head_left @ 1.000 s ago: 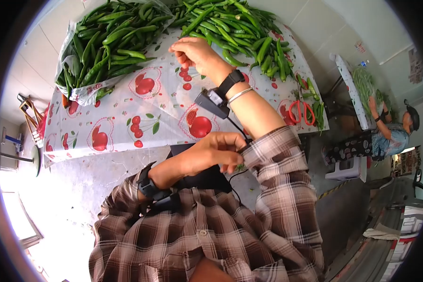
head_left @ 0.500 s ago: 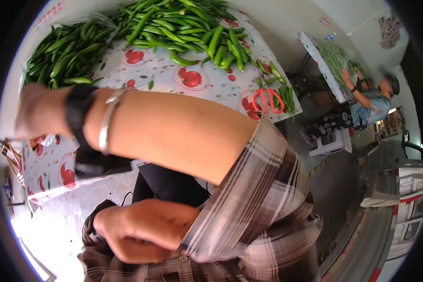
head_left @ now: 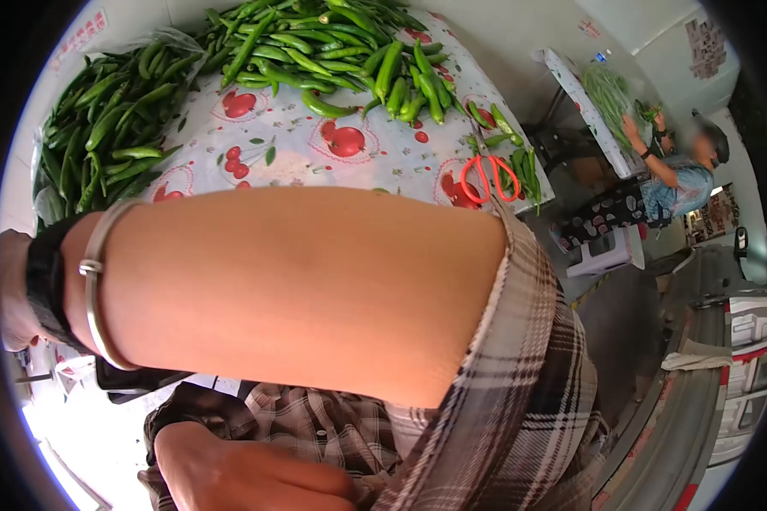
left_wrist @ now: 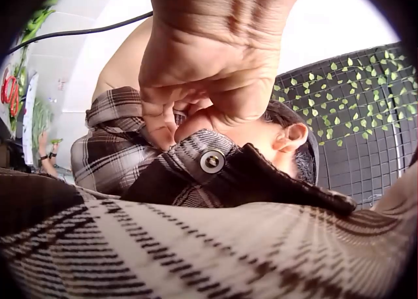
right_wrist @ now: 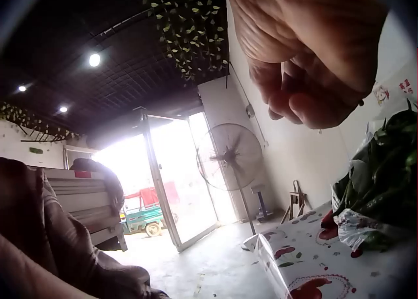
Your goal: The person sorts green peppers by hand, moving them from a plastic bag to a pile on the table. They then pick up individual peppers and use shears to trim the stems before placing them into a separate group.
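My right arm stretches across the head view, its bare forearm [head_left: 298, 281] wearing a silver bangle [head_left: 94, 268] and a black wrist strap. At the far left edge is the right hand [head_left: 13, 294]; its fingers hang loosely curled with nothing in them in the right wrist view. A brown plaid sleeve [head_left: 503, 349] is pushed up at the right elbow. Low in the head view, my left hand [head_left: 239, 468] reaches under the forearm to that sleeve. The left wrist view shows its fingers [left_wrist: 157, 119] curled against the plaid cloth, their tips partly hidden.
Green chili peppers [head_left: 315, 55] lie heaped on the patterned tablecloth [head_left: 290, 153], with more peppers [head_left: 102, 128] in a plastic bag. Red-handled scissors [head_left: 490, 179] rest near the right edge. Another person [head_left: 677, 183] sits at a side table. A fan [right_wrist: 230, 156] stands by the doorway.
My right arm has swung left and closer to the head camera, its hand leaving the space over the table. The left hand has moved lower, and the head view has shifted.
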Motion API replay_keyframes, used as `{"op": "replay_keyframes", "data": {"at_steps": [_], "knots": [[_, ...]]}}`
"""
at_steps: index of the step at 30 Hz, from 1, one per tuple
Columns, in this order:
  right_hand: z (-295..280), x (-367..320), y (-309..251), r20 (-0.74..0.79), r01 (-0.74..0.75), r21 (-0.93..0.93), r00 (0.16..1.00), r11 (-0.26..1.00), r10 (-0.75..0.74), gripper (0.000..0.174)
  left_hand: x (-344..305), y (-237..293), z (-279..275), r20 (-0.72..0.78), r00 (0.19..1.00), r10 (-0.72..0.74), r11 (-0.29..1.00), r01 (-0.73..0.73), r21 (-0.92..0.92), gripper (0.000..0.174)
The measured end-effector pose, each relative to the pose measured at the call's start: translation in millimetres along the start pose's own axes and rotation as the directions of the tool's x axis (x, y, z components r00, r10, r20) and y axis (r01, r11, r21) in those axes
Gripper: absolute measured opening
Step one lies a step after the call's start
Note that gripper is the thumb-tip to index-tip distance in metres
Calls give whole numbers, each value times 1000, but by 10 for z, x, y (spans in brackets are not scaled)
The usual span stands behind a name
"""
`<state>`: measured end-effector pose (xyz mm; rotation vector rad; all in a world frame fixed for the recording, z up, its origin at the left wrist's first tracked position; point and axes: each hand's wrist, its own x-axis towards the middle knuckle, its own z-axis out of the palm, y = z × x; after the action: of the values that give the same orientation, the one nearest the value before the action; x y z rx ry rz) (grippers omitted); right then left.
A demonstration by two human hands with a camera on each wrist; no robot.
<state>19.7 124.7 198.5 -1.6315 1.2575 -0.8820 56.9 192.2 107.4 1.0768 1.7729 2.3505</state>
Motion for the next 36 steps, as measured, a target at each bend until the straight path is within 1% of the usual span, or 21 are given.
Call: {"op": "replay_keyframes", "data": {"at_steps": [3,7,10,11,12,13,14,16,17,18,20,21,22,24,25,27,28,30,31,34,36], "knots": [[9,-56,-85,7,-24,35,1000,999,23,24,36,52,136,44,999,14,988,-8,-152,29],[29,-48,-135,27,-64,84,998,994,62,24,85,130,368,168,970,175,948,-120,-296,36],[57,-74,-160,47,-101,116,994,988,96,24,75,62,450,128,992,18,923,32,-384,41],[54,-58,-128,44,-102,120,994,988,97,24,131,150,401,-8,935,354,935,-354,-14,29],[35,-57,-84,37,-110,125,994,986,106,24,163,58,500,-148,901,409,910,-414,-3,45],[65,0,-58,-5,-48,89,999,995,49,23,90,64,376,75,959,272,962,-270,-42,27],[115,100,49,-49,6,47,999,999,-3,21,161,207,191,294,948,123,992,-111,-57,12],[57,50,131,-22,91,7,996,996,-90,15,166,-41,222,197,968,156,977,-121,-177,11],[50,18,216,-53,111,160,993,981,-103,15,160,-33,197,150,985,89,982,-62,-179,12],[24,13,362,-37,182,134,983,974,-179,20,150,-86,132,191,980,48,996,-33,-83,12],[-59,-56,647,-74,179,84,982,980,-173,19,96,-132,57,123,991,-53,998,55,-18,18],[-125,-131,749,-90,108,105,991,989,-99,19,-1,-200,-6,126,976,-176,982,183,-42,36],[-188,-183,891,-120,68,115,991,991,-54,19,-72,-247,-30,25,976,-215,972,211,100,41],[-303,-268,1255,-165,4,198,986,980,29,18,-92,-163,-97,-109,908,-405,901,417,120,42],[-358,-319,1362,-184,-57,271,977,961,110,17,-122,-131,-136,-103,909,-403,900,415,133,42],[-456,-377,1641,-225,-90,366,957,926,182,17,-223,-95,-236,-234,841,-488,846,521,111,41],[-501,-396,1776,-234,-80,358,957,930,172,17,-281,-77,-306,-231,843,-486,844,521,124,41],[-572,-435,1958,-264,-112,465,929,878,258,18,-416,-47,-461,-382,764,-521,814,579,47,38],[-601,-447,2034,-261,-101,493,930,864,258,19,-477,-35,-559,-381,766,-518,813,579,58,38],[-644,-442,2221,-247,-57,582,938,811,244,19,-560,90,-865,-603,704,-376,838,536,103,32],[-638,-401,2360,-254,-11,576,948,817,191,20,-530,225,-1071,-693,627,-356,788,600,138,31]]}}
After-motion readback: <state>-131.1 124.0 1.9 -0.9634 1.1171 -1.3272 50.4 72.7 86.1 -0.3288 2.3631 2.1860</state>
